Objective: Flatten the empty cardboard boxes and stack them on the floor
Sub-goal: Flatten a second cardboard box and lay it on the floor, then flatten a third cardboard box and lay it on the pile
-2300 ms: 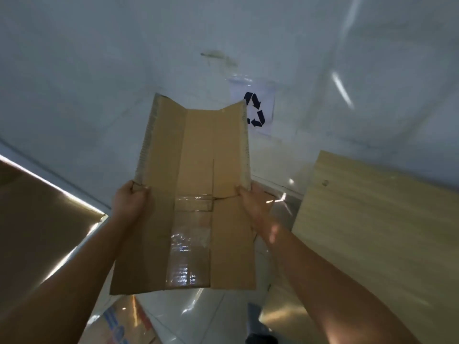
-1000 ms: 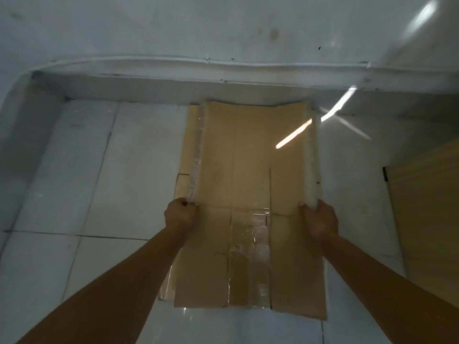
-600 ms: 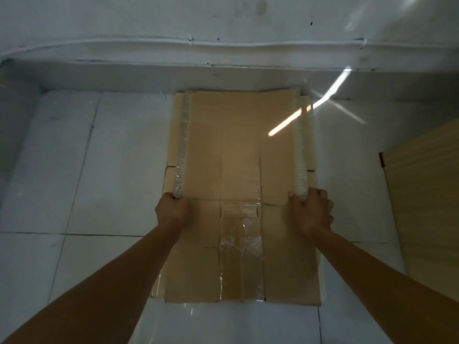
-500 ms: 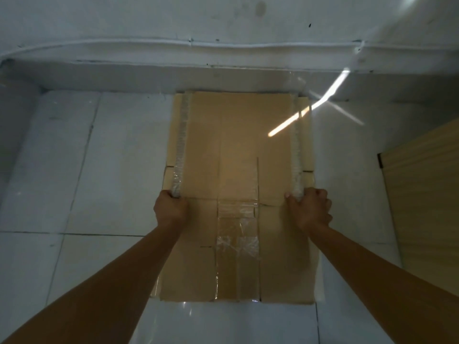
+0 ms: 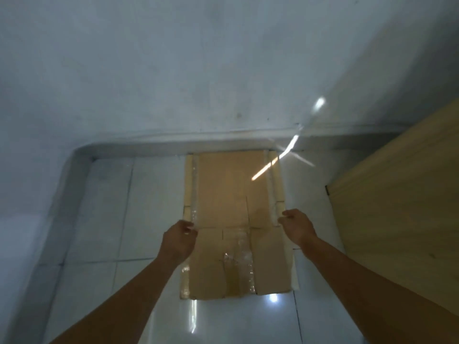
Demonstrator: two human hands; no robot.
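A flattened brown cardboard box (image 5: 231, 189) with clear tape strips lies flat on the white tiled floor (image 5: 149, 199), its far end against the wall's base. It rests on top of another flattened cardboard piece (image 5: 280, 180), whose edges show on both sides. My left hand (image 5: 177, 240) hovers at the top box's left edge and my right hand (image 5: 296, 227) at its right edge. Both have loosely curled fingers and hold nothing.
A pale wall (image 5: 223, 70) with a raised baseboard (image 5: 139, 147) borders the floor at the back and left. A light wooden panel (image 5: 397, 207) stands close on the right of the stack. Bright light reflections cross the glossy tiles.
The box went from held up in the air to lying on the cardboard on the floor. Both hands have let go of its side edges and drawn back slightly; the view has tilted upward.
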